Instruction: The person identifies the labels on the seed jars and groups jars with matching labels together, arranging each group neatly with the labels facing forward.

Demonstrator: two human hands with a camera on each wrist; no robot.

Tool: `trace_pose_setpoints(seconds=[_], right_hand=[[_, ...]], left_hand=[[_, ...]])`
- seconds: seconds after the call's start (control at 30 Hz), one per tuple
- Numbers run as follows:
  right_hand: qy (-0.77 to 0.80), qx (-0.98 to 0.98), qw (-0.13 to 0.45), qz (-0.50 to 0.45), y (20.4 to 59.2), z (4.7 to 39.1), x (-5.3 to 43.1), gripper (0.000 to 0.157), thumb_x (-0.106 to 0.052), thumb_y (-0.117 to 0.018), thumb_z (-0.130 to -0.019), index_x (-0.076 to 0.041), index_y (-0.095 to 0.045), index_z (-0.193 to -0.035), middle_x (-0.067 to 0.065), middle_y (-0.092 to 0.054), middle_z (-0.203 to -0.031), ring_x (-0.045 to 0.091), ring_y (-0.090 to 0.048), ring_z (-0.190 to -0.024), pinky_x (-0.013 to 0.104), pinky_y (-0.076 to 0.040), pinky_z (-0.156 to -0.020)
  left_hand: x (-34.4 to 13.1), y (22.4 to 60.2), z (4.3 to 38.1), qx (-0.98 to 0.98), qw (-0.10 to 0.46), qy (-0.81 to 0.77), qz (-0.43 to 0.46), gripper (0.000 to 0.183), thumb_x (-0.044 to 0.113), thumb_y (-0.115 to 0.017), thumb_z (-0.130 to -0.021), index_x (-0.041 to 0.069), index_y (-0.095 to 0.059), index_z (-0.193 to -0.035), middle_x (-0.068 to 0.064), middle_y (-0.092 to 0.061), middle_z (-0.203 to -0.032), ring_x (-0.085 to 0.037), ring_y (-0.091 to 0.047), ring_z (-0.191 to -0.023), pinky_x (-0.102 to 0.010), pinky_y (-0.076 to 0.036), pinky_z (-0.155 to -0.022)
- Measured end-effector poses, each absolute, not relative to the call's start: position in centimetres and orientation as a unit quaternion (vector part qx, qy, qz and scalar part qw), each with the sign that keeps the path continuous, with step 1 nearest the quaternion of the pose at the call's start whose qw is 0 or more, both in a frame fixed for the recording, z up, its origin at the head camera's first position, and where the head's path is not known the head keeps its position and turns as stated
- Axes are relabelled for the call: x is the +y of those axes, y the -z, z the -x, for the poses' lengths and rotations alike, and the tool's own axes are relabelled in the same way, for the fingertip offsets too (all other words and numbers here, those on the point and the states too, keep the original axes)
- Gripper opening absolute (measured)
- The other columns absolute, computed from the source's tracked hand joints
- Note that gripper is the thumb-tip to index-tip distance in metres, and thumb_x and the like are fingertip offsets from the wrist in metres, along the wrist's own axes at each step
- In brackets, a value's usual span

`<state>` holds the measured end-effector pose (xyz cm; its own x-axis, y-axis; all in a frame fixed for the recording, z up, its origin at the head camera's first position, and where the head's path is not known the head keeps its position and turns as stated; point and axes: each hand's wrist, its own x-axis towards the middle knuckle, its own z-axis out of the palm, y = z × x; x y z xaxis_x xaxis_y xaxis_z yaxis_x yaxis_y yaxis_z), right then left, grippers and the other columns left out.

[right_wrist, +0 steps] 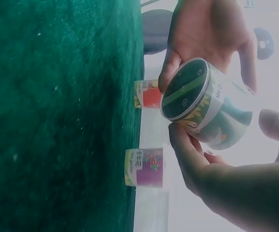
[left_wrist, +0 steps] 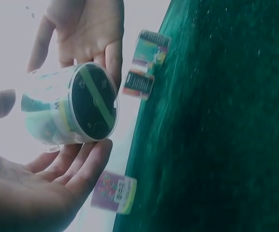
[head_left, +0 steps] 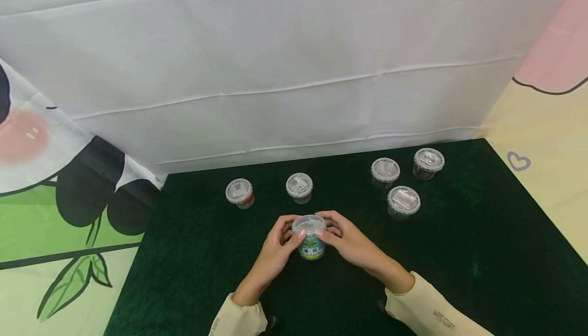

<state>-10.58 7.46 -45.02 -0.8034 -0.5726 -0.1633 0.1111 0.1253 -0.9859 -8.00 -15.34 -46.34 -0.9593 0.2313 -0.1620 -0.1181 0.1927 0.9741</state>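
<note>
A clear plastic tub [head_left: 312, 246] with a translucent lid and a green label is held off the dark green cloth, between both hands. My left hand [head_left: 272, 254] grips its left side, thumb at the front near the lid and fingers curved behind. From the other side my right hand [head_left: 356, 244] grips it in the same way, its thumb just under the lid rim. Both wrist views show the underside of the tub [left_wrist: 95, 102], dark with a light green stripe across it. In the right wrist view, the printed wall of the tub [right_wrist: 221, 118] faces the camera.
Behind the hands stand a red-labelled tub [head_left: 240, 193] and another lidded tub [head_left: 299, 188]. Toward the back right is a group of lidded tubs [head_left: 386, 171], [head_left: 429, 162], [head_left: 403, 202]. A white curtain [head_left: 294, 96] hangs along the table's far edge.
</note>
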Motion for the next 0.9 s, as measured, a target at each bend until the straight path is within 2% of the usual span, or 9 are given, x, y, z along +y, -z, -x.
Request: trace_pose_setpoints(seconds=[0.23,0.6,0.73,0.87,0.9], right_hand=[[0.640,0.698,0.268,0.179,45.2,10.9,5.9,0.051,-0.023,-0.051,-0.113,0.000,-0.038,-0.156,0.022,-0.050,-0.149,0.038,-0.054,-0.137,0.054,-0.047,-0.114],[0.632,0.697,0.280,0.190,45.1,11.1,3.0,0.051,-0.024,-0.053,-0.112,-0.002,-0.040,-0.155,0.019,-0.051,-0.148,0.037,-0.055,-0.135,0.053,-0.049,-0.111],[0.624,0.704,0.282,0.188,45.2,11.1,1.7,0.050,-0.024,-0.056,-0.111,-0.003,-0.043,-0.154,0.017,-0.054,-0.146,0.035,-0.057,-0.133,0.051,-0.051,-0.109],[0.618,0.708,0.286,0.187,45.5,11.0,0.5,0.051,-0.026,-0.059,-0.109,-0.006,-0.045,-0.153,0.014,-0.055,-0.144,0.033,-0.057,-0.132,0.050,-0.052,-0.108],[0.617,0.707,0.288,0.189,45.6,11.0,0.3,0.051,-0.028,-0.059,-0.109,-0.006,-0.045,-0.153,0.014,-0.055,-0.144,0.032,-0.057,-0.132,0.050,-0.052,-0.108]], left_hand=[[-17.4,46.4,8.2,0.767,0.135,-0.626,-0.045,0.042,0.023,-0.058,-0.108,0.007,-0.045,-0.146,-0.018,-0.055,-0.144,-0.030,-0.060,-0.126,-0.039,-0.049,-0.104],[-20.7,46.2,7.9,0.770,0.149,-0.620,-0.022,0.043,0.025,-0.057,-0.109,0.007,-0.045,-0.146,-0.019,-0.056,-0.145,-0.035,-0.056,-0.135,-0.045,-0.048,-0.110],[-23.1,47.8,8.2,0.770,0.144,-0.619,-0.057,0.045,0.030,-0.058,-0.108,0.011,-0.045,-0.147,-0.017,-0.058,-0.145,-0.030,-0.059,-0.133,-0.047,-0.053,-0.105],[-26.1,50.5,8.8,0.756,0.150,-0.627,-0.112,0.044,0.030,-0.055,-0.111,0.012,-0.044,-0.149,-0.016,-0.058,-0.145,-0.026,-0.060,-0.131,-0.041,-0.057,-0.100],[-26.5,50.5,8.8,0.760,0.157,-0.623,-0.098,0.044,0.032,-0.056,-0.110,0.014,-0.044,-0.148,-0.014,-0.058,-0.145,-0.024,-0.060,-0.132,-0.039,-0.056,-0.102]])
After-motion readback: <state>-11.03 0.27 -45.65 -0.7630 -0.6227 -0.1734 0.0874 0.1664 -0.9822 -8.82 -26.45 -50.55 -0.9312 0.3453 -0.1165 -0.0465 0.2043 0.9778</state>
